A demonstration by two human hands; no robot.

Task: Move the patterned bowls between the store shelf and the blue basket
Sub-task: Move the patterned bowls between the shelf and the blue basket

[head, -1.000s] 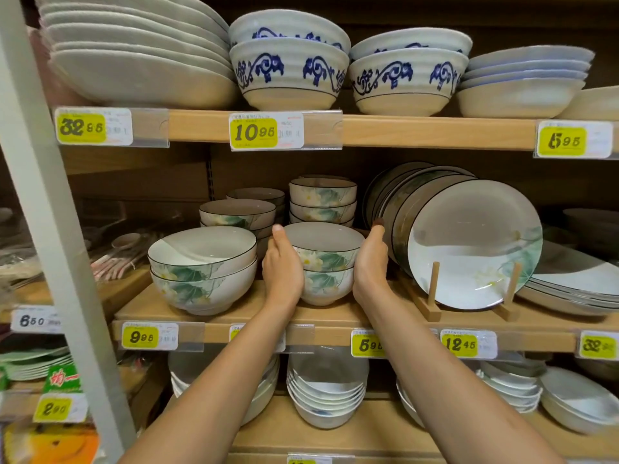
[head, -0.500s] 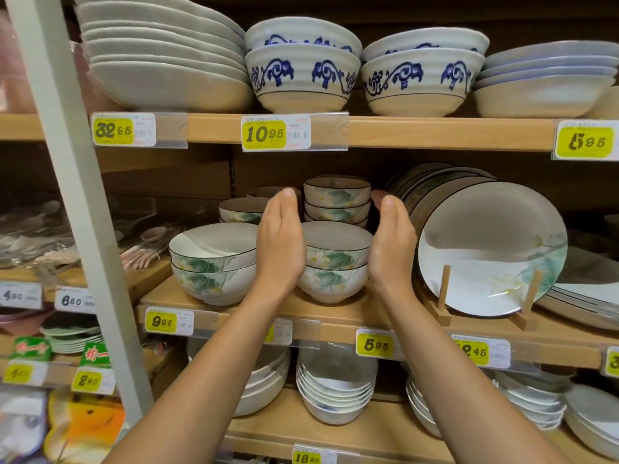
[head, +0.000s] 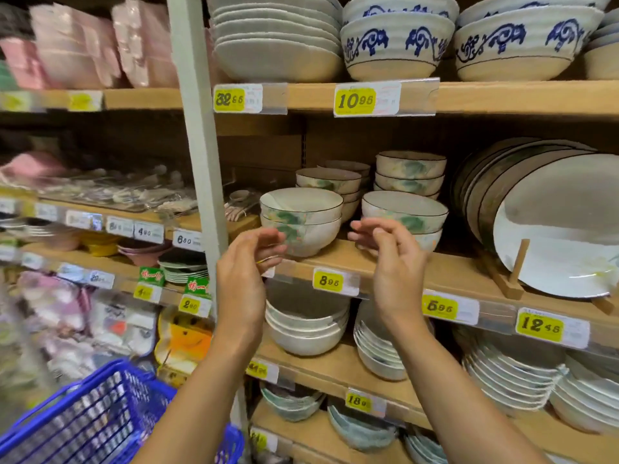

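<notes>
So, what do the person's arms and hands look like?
Both arms are bare as far as the frame shows: no sleeves, watch or bracelet. The left hand and right hand wear no gloves. A thin yellowish line at the left fingers is too blurred to name.

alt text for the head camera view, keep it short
The left hand and right hand, both empty with loosely curled fingers, hover in front of stacked floral bowls on a wooden shelf with yellow price tags. A blue basket shows at lower left.
</notes>
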